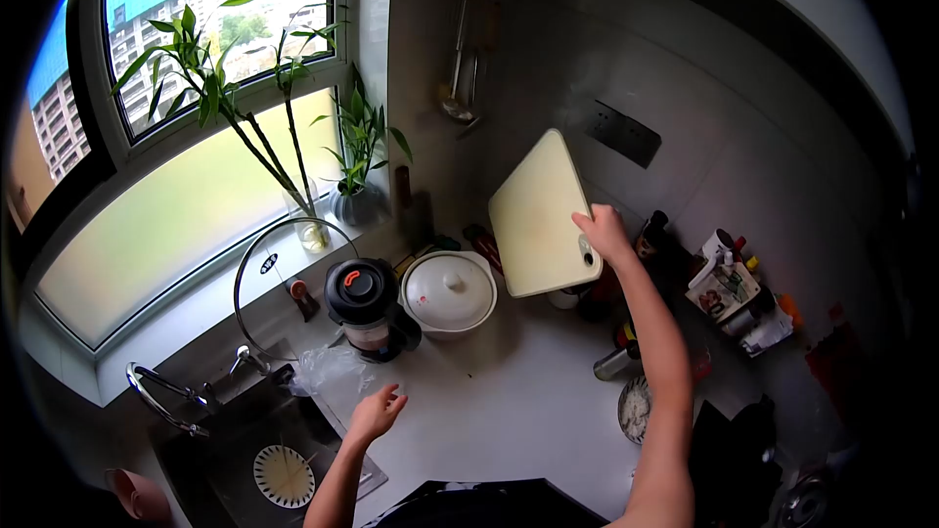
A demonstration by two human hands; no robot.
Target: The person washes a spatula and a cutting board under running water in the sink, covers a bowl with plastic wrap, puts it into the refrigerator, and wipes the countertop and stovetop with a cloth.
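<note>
A cream cutting board (540,220) is held up, tilted, over the back of the counter. My right hand (604,233) grips it by its right edge, near the dark handle hole. My left hand (378,413) hovers above the counter near the sink, fingers apart and holding nothing. Close to that hand lies a crumpled clear plastic bag (337,370). Behind the bag stands a black-lidded blender jug (360,303), and to its right a white lidded pot (450,293). The board hides part of what stands behind it.
At left, the sink (210,450) has a chrome faucet (161,396) and holds a striped-rim plate (284,476). A bowl of white food (636,409) sits beside my right forearm. Plants (362,137) line the windowsill; a rack of packets (729,288) is at right.
</note>
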